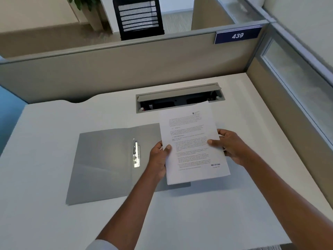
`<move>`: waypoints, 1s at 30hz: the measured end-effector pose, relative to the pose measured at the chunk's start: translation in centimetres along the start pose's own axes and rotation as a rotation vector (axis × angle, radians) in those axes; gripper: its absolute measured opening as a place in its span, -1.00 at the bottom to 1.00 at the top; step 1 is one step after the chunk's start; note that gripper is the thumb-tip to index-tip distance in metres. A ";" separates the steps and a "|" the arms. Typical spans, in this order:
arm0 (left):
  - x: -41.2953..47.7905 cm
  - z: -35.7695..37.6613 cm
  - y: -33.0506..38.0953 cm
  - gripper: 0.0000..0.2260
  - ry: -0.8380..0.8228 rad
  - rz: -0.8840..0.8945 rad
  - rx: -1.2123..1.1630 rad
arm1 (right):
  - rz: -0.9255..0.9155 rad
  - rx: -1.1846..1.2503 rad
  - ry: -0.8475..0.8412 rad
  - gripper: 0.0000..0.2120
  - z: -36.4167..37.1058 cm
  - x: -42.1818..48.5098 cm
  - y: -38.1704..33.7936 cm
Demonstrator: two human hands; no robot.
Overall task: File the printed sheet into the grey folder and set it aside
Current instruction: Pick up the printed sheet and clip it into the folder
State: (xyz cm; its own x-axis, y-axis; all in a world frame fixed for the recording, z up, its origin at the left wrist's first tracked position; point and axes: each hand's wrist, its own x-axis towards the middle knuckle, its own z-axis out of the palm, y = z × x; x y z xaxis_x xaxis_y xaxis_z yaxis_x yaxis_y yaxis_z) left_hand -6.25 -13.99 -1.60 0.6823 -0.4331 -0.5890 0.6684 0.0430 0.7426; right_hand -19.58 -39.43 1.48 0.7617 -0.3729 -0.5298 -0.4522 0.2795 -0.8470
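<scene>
Both arms reach up from the bottom of the view, and they meet at the sheet [193, 141]. I see the left hand [159, 157] pinching the sheet's left edge, thumb on top, fingers under. My right hand [228, 146] pinches the right edge the same way. So both grips are pressed onto the paper, one per side.

That sheet is held up, tilted a bit, long way pointing away from me. Its lower left part hangs over the right half of the folder [100, 165]; the rest sticks out past the folder's right side, twd the desk's [54, 222] far right. I can read "RECEIVED" stamped near the bottom right corner.

Folder lies open & flat on the desk, long way also pointing away from me. Its clip [136, 154] sits by the fold, to the left of the left hand. So the sheet has to go left & down, I think, left edge first twd the clip. Left hand is nearer the clip, so it prob leads.

Past the sheet is an open cable slot [180, 98] in the desk. Then the wall w/ a "439" sign [237, 35], & a black chair [138, 17] behind it.
</scene>
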 end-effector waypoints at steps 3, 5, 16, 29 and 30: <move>-0.7 -2.4 0.7 -0.78 0.021 0.006 -0.009 | 0.002 -0.033 -0.010 -0.61 2.5 0.6 0.1; -0.9 -3.9 1.1 -0.78 0.035 0.024 -0.013 | 0.006 -0.028 -0.005 -0.61 4.1 0.9 0.3; -1.1 -12.8 2.9 -0.80 0.379 0.274 0.205 | 0.061 0.031 0.023 -0.60 9.5 2.4 2.6; 0.0 -16.1 3.2 -0.76 0.336 0.263 0.244 | 0.104 0.010 0.058 -0.62 11.9 4.4 4.9; 0.2 -16.1 3.0 -0.76 0.327 0.259 0.244 | 0.107 0.006 0.060 -0.62 12.1 4.6 4.9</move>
State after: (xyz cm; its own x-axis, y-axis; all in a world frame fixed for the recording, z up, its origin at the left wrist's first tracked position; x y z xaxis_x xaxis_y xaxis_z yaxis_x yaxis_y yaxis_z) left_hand 0.67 0.56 -4.57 0.9007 -0.1282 -0.4151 0.4017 -0.1177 0.9082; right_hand -12.72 -29.06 -4.58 0.6798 -0.3927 -0.6194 -0.5269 0.3259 -0.7850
